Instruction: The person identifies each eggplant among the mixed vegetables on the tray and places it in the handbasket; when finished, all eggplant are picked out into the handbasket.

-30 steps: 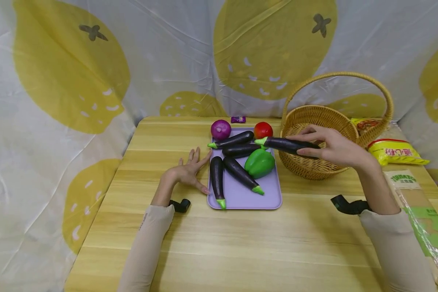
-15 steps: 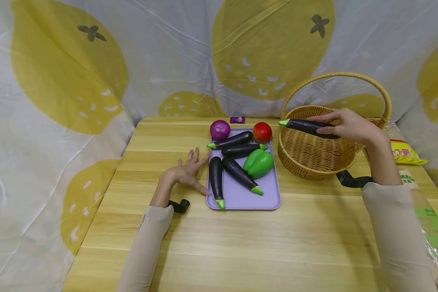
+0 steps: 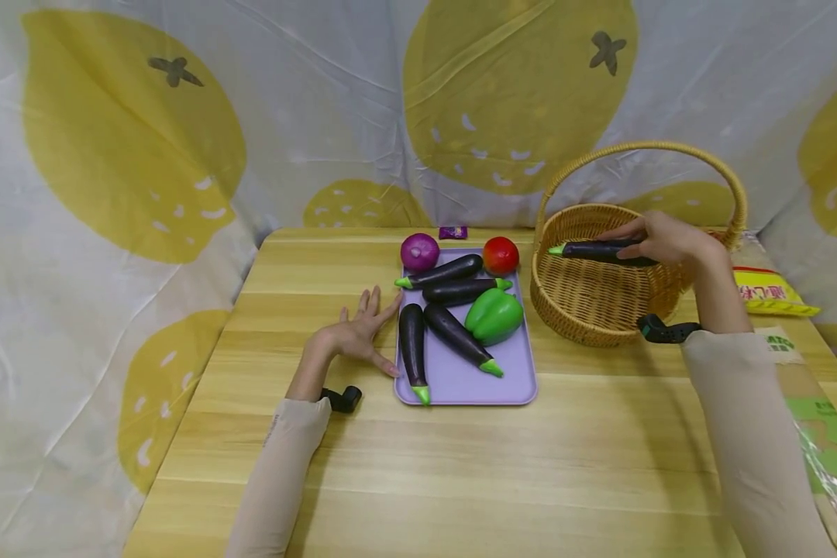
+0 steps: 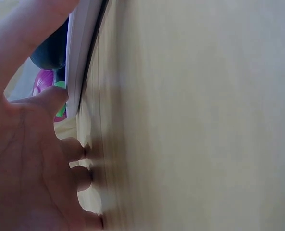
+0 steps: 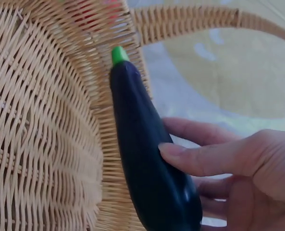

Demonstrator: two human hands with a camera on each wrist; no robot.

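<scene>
My right hand holds a dark purple eggplant by its thick end, over the opening of the wicker basket. Its green tip points left in the head view. At the left edge of the lilac tray my left hand rests with fingers spread, thumb and index touching the rim. Several eggplants lie on that tray, beside a green bell pepper. A purple onion and a red tomato sit at its far corners.
The basket's tall handle arches above its opening. Right of it lie a yellow food packet and a long green-and-brown package, partly behind the right arm. A small purple wrapper lies behind the tray, near the lemon-print curtain.
My right hand has carried the eggplant from the basket's near left side to over its opening, and has lowered a little. The left hand and the tray's contents stay put.
</scene>
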